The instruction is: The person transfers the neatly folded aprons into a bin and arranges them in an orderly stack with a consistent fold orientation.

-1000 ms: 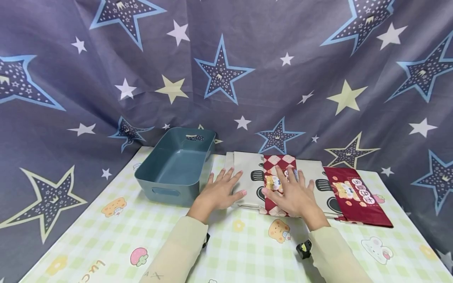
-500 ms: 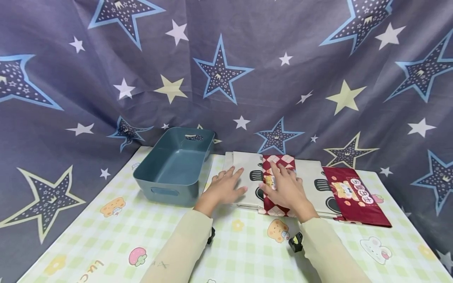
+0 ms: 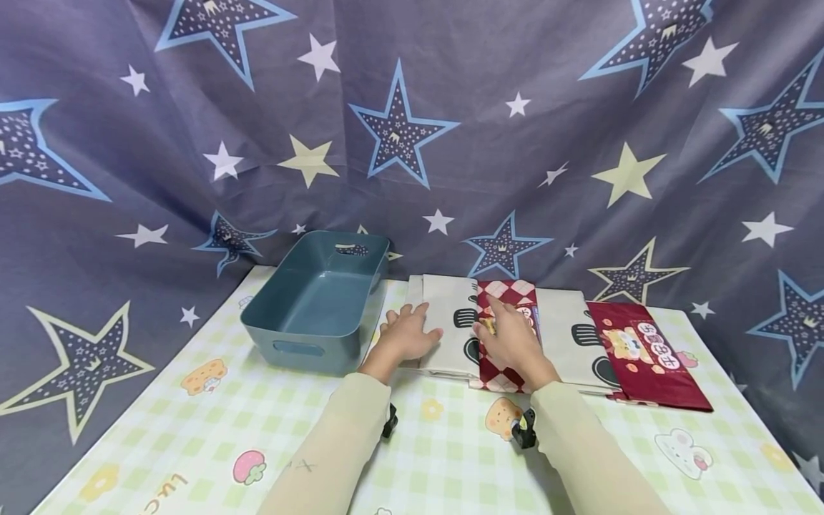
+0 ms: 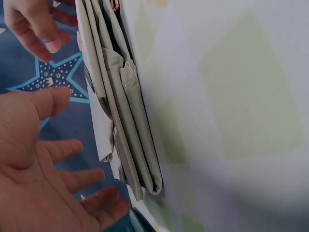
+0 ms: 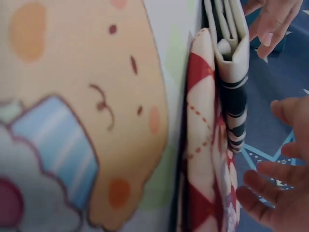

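My left hand (image 3: 402,336) hovers over the left end of a folded cream cloth (image 3: 453,297) printed with black kitchen utensils. Its fingers are loosely bent and hold nothing. My right hand (image 3: 511,340) is over a folded red diamond-patterned cloth (image 3: 515,290) and partly hides its bear print. In the left wrist view, a gap shows between my left palm (image 4: 43,164) and the layered cream folds (image 4: 108,96). The right wrist view has my right fingers (image 5: 263,186) apart from the red cloth's edge (image 5: 200,145), curving slightly.
Farther right along the row lie a second cream cloth (image 3: 560,322) and a dark red cloth (image 3: 669,379) with a bear and lettering. A blue-grey plastic bin (image 3: 341,350) stands left of my left hand. A starry curtain (image 3: 412,207) hangs behind the checked tablecloth (image 3: 212,443).
Both hands have drawn in their spread fingers. The right hand has shifted left and the left hand slightly right, so they are closer together. The cloths and bin stay put.
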A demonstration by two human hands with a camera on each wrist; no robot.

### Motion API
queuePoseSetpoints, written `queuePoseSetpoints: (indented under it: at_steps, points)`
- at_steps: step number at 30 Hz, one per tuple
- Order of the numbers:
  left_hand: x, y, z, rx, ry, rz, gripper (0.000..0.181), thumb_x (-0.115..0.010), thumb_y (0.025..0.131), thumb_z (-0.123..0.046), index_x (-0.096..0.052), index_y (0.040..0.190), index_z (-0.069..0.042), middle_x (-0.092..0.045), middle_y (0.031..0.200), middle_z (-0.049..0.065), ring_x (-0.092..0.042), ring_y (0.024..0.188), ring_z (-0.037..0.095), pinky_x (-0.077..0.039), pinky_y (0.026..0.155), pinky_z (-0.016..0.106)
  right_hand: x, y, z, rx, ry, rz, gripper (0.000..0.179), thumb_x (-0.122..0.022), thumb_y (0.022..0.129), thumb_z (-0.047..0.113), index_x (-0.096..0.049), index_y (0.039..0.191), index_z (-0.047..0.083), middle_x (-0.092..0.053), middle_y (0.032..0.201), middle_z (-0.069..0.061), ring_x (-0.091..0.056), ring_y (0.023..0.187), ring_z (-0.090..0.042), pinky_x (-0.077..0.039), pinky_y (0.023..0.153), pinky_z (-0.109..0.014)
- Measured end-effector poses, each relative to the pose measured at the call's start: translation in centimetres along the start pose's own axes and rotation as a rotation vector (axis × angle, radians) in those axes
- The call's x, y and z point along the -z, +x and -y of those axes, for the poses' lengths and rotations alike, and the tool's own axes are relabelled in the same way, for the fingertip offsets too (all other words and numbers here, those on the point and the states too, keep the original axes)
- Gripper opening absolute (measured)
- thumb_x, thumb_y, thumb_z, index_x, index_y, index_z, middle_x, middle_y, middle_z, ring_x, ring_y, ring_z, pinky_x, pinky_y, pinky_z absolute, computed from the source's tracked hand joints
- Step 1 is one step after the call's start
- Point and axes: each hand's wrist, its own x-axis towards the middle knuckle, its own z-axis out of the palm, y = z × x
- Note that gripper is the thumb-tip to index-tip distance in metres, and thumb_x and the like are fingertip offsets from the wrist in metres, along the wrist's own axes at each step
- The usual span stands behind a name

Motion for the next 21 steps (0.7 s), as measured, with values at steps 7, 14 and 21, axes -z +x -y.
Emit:
queuePoseSetpoints:
  at_steps: [7,14,21]
  points:
    - [-0.4,0.8,0.4,0.131,-0.052,-0.059,0.065,-0.063,0.099,-0.038,-0.044,0.154,-0.010,-0.045,0.148,0.026,-0.039,0.135,0.049,-0.039,0.107,0.061,-0.9,0.9,0.2,0.003,0.085,0.004,0.056,-0.066,0.099,0.022,-0.050,0.147,-0.003,-0.062,0.133,-0.025,-0.060,0.121,-0.037,-0.044,0.108,-0.055]
    - [-0.5,1.2,1.1,0.210,-0.161,-0.118,0.068,-0.072,0.091,-0.025,-0.046,0.151,-0.004,-0.050,0.142,0.027,-0.045,0.132,0.048,-0.043,0.106,0.057,-1.2,1.2,0.8,-0.033,0.204,0.028,0.046,-0.066,0.099,0.013,-0.056,0.140,-0.006,-0.072,0.091,-0.012,-0.064,0.074,-0.020,-0.053,0.077,-0.040]
    - [-0.6,1.6,1.5,0.263,-0.292,-0.190,0.062,-0.070,0.088,-0.016,-0.052,0.144,0.002,-0.058,0.139,0.023,-0.054,0.129,0.041,-0.045,0.107,0.048,-1.6,1.2,0.3,-0.091,0.321,0.070,0.045,-0.067,0.098,0.009,-0.057,0.138,-0.007,-0.071,0.105,-0.018,-0.065,0.084,-0.022,-0.056,0.075,-0.038]
